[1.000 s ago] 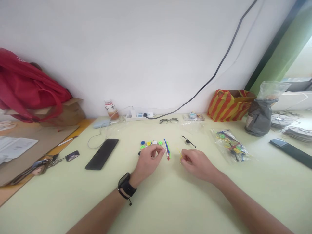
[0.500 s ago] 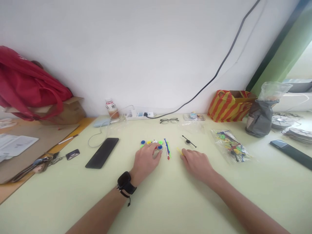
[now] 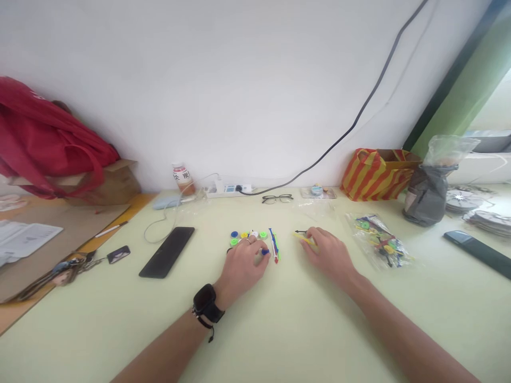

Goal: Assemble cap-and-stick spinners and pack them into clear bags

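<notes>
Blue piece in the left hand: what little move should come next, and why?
Perhaps the left hand could bring the blue piece across toward the yellow stick. The left hand pinches the blue piece, the right hand holds the yellow stick, and the two pieces are apart.

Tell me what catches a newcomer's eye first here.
Probably the big red bag on a cardboard box at far left, then the red-and-yellow striped bag at right. Lower down, between them, the left hand holds a small blue piece, the right hand a yellow stick.
</notes>
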